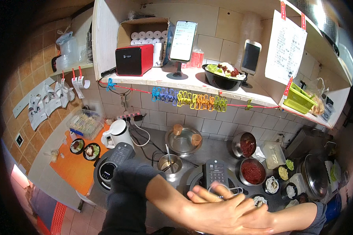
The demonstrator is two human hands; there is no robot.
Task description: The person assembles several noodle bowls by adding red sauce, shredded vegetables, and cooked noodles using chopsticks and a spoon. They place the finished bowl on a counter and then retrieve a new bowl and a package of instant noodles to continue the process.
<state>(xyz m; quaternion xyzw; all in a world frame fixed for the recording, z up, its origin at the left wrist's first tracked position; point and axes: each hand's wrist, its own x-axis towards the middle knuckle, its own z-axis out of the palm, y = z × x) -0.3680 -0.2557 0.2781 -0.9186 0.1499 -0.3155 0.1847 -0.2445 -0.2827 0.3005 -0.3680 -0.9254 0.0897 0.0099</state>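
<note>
My left hand [219,214] lies across my right hand, fingers stretched toward the right wrist. My right hand [202,194] is mostly hidden under it; its fingers stick out toward the upper left, spread apart. Neither hand holds an object. Just beyond them stands a grey appliance with a control panel [217,172], partly covered by the fingers. A white cable [237,189] curves beside the fingertips. Close by on the right are a metal bowl of dark red food [253,172] and a small bowl with white strips [259,201].
Behind stand a metal basin [183,141] with two brown cups, a pot [169,163] with utensils, and a white kettle [121,133]. Left is a second appliance [107,170] and an orange mat [68,166] with two filled bowls. Overhead, a shelf [145,81] holds phones and a black bowl [225,80].
</note>
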